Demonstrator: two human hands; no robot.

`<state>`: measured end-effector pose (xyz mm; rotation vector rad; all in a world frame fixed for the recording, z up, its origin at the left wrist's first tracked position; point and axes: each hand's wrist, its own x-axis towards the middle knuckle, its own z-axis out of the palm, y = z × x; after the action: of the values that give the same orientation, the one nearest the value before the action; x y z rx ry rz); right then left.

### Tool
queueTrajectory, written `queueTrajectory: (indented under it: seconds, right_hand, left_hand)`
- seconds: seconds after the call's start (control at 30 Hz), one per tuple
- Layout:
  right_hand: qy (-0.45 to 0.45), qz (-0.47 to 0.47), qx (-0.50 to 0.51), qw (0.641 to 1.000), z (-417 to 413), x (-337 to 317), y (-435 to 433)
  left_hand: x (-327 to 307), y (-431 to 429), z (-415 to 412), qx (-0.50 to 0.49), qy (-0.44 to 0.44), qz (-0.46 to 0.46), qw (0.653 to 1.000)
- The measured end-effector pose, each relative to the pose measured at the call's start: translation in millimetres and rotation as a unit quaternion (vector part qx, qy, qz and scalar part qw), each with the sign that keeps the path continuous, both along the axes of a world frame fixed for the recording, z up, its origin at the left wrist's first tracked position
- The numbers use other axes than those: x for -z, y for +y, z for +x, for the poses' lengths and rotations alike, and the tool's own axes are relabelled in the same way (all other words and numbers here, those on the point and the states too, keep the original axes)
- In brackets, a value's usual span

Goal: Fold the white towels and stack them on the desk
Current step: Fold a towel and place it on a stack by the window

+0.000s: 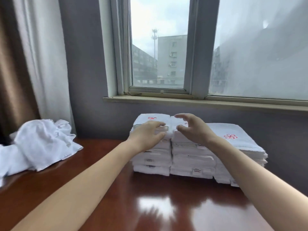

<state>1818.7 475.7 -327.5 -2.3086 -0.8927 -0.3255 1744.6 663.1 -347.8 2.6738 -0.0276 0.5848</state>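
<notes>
Fingers (158, 124) of the left hand (146, 133) lie loosely curved on the top towel (150, 117) of the left stack (151, 161), with the thumb low against its near edge. They look relaxed rather than gripping, though the blur leaves it unsure whether they press or only touch. Just beside it the right hand (193, 129) is released too, forefinger and thumb spread in a wide C above the middle stack (191, 165), holding nothing. A third, broader stack (236, 139) touches the middle one on its right. All three stand on the desk (150, 205) near the wall under the window (160, 47). The folded towels lie with their long axis running away from the person and their labelled short ends facing near.

What remains is the crumpled heap (41, 142) of unfolded towels, well apart to the left by the curtain (41, 55). It sprawls left to right and points no clear way. The left hand is nearer, so I judge the reach starts there.
</notes>
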Motion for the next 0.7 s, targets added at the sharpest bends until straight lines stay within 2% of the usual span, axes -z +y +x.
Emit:
queueTrajectory:
  seconds: [0.33,0.53,0.7]
  right_hand:
    - [-0.046,-0.131,-0.196,0.971,-110.9,17.4,164.1]
    - [-0.032,-0.144,-0.240,0.960,-148.2,49.7,273.1]
    - [0.004,-0.172,-0.256,0.951,-154.5,75.3,352.5]
  left_hand:
    - [26.4,145.8,-167.8,-0.154,0.045,-0.038,0.986]
    - [60.4,237.5,-240.7,-0.247,0.068,-0.054,0.965]
    - [85.8,301.0,-263.2,-0.288,0.088,-0.080,0.950]
